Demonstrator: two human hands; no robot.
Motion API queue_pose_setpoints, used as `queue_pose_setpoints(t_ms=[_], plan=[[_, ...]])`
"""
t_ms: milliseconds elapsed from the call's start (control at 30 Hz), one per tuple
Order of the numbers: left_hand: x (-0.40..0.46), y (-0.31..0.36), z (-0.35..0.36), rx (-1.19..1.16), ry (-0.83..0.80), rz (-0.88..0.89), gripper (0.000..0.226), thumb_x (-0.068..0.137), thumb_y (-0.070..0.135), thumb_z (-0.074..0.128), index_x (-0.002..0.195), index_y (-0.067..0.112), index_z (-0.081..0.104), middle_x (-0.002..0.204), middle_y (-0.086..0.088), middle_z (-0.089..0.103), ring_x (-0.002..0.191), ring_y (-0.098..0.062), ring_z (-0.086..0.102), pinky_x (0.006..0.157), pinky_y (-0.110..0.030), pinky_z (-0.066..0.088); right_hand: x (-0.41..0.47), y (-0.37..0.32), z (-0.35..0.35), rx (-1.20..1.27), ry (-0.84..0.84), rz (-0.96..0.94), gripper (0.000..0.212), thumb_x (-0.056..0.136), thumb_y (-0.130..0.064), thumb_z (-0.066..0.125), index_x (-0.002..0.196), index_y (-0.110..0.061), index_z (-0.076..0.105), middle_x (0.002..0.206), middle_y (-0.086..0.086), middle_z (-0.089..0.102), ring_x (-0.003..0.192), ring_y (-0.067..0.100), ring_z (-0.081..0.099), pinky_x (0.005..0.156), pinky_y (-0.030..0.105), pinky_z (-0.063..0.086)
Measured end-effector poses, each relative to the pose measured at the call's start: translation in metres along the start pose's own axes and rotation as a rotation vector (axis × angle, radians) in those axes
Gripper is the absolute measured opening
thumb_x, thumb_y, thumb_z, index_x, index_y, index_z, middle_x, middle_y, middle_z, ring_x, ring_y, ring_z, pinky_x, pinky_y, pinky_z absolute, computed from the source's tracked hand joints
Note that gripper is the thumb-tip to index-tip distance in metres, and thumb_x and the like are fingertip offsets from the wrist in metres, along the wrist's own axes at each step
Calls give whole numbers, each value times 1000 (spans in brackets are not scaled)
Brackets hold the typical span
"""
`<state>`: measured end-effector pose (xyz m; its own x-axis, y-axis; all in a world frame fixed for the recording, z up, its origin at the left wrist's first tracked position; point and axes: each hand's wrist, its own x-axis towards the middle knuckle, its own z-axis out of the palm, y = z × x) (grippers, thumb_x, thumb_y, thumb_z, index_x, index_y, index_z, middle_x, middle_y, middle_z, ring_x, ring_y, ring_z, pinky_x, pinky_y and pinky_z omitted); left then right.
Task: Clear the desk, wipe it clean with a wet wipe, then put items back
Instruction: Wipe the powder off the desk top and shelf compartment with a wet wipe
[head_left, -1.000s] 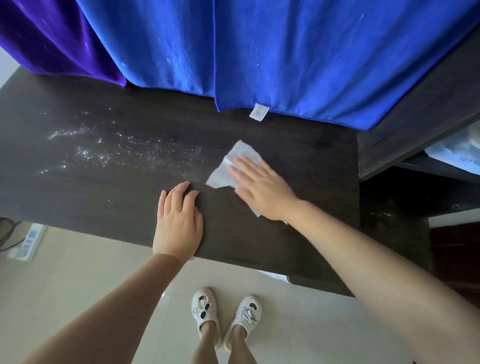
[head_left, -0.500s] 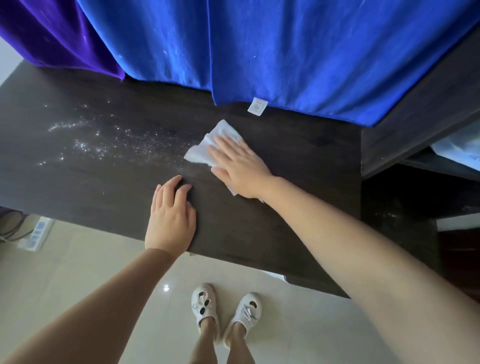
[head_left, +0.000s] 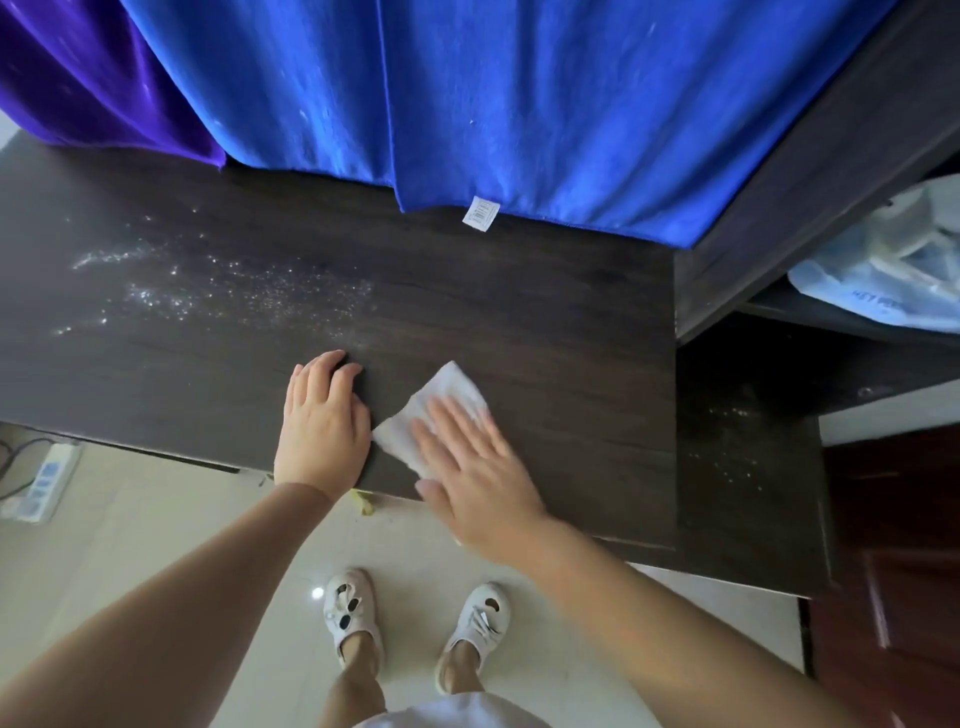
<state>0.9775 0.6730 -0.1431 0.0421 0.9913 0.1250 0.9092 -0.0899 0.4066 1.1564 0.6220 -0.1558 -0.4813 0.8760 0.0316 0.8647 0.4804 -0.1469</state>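
Both hands lie on the dark desk (head_left: 545, 322) near its front edge. One right hand (head_left: 475, 473) lies flat, fingers spread, pressing the single wet wipe (head_left: 441, 400) onto the wood rather than gripping it; the wipe's near part is hidden under the palm, so its full shape cannot be made out. One left hand (head_left: 323, 415) rests just beside the wipe, fingers loosely curled against the surface, holding nothing. A patch of white specks (head_left: 208, 291) spreads across the desk's left half, well apart from the wipe. Two cloths hang behind: one blue cloth (head_left: 519, 104) with one small white tag (head_left: 481, 213), and one purple cloth (head_left: 88, 78), cut off at the left. On the right, a plastic bag (head_left: 883, 270) is cut by the frame's edge. Below, two white shoes (head_left: 415, 623) stand on the tiled floor (head_left: 130, 530), and one power strip (head_left: 47, 480) lies at the left.
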Motion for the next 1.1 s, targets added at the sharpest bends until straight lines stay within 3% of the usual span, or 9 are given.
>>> queue_pose_setpoints(t_ms=[133,267,400,633,733,800,933,1033,1100], plan=[[1,0,0,-12,-10,-5,44,83,18,28,109,-3,56,122,-22,52,113,-39,42,102,-56,34,-18,39,-12,15,-62,-80,52,100,-40,16,142,-15,33,150,6,34,140,22,29,114,40,17],[-1,2,-2,-31,-13,21,42,84,20,29,111,2,56,124,-17,53,113,-36,45,103,-52,35,-58,114,-22,-24,32,556,61,98,-40,9,140,-6,35,150,15,32,140,30,26,116,48,17],[0,-6,-9,-151,-54,96,40,86,21,30,110,4,56,123,-14,54,113,-31,47,103,-51,35,-19,43,-11,-10,154,1010,60,92,-33,15,140,-2,32,150,21,29,141,35,24,116,51,17],[30,-110,-52,-87,-68,133,43,85,24,29,110,3,57,124,-17,53,114,-34,45,102,-55,33,120,-146,24,78,153,491,50,89,-30,35,133,-10,48,141,14,46,133,30,41,109,46,20],[48,-154,-74,2,-57,114,44,85,26,28,110,1,56,122,-19,53,111,-40,46,105,-55,29,117,-140,21,67,17,149,48,92,-31,33,135,-15,45,145,6,44,136,22,38,113,39,18],[51,-178,-84,55,-61,123,46,86,27,27,111,1,55,123,-20,52,112,-42,46,108,-53,26,90,-101,18,37,4,117,46,97,-32,28,137,-16,42,147,3,41,137,20,34,116,37,16],[46,-200,-89,28,-46,129,44,85,24,29,114,-1,51,123,-21,51,111,-42,45,104,-55,31,40,-16,3,25,154,720,56,97,-35,16,135,-5,44,147,14,39,136,31,35,112,51,26],[48,-200,-86,16,-63,134,45,84,25,30,117,1,50,125,-19,50,116,-38,43,109,-50,27,67,-15,-5,35,206,1266,51,96,-26,25,142,-4,29,153,16,24,142,31,20,114,53,15],[47,-201,-84,21,-58,144,43,85,24,30,115,1,52,124,-19,51,116,-38,43,107,-51,29,114,-48,-1,35,195,1226,53,97,-27,27,146,-7,20,156,15,15,144,31,12,116,52,7]])
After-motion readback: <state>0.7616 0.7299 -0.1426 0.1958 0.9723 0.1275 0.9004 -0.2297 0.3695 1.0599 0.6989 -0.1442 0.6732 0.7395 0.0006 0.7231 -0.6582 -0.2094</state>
